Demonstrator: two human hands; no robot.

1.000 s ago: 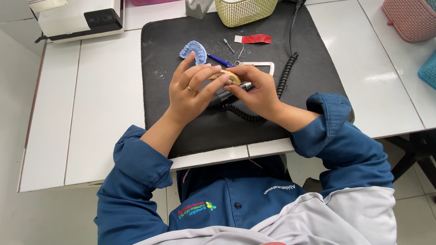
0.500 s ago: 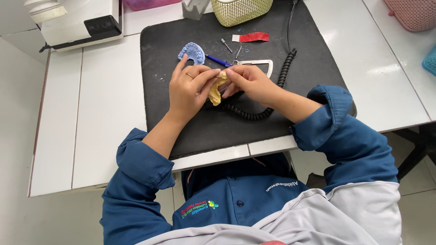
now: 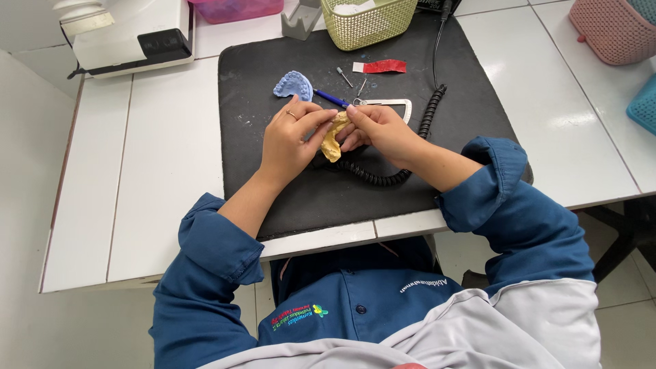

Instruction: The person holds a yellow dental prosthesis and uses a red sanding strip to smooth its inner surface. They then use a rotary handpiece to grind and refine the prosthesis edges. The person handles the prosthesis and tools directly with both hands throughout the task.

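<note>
A yellow dental cast (image 3: 333, 140) is held between both hands over the black mat (image 3: 273, 184). My left hand (image 3: 290, 140), with a ring on one finger, grips its left side. My right hand (image 3: 379, 130) pinches its top right edge. Just beyond the hands lie a blue dental cast (image 3: 294, 85) and a blue pen (image 3: 331, 98). A black coiled cord (image 3: 383, 176) curls under my right hand.
A metal caliper-like frame (image 3: 393, 104), small metal burs (image 3: 344, 76) and a red strip (image 3: 383, 66) lie at the mat's far side. A green mesh basket (image 3: 369, 24), a white machine (image 3: 130, 37), a pink basket (image 3: 611, 31) and a teal basket (image 3: 642, 106) stand around.
Both hands have kept hold of the yellow cast and turned it so that more of it shows between the fingers. The view has shifted slightly.
</note>
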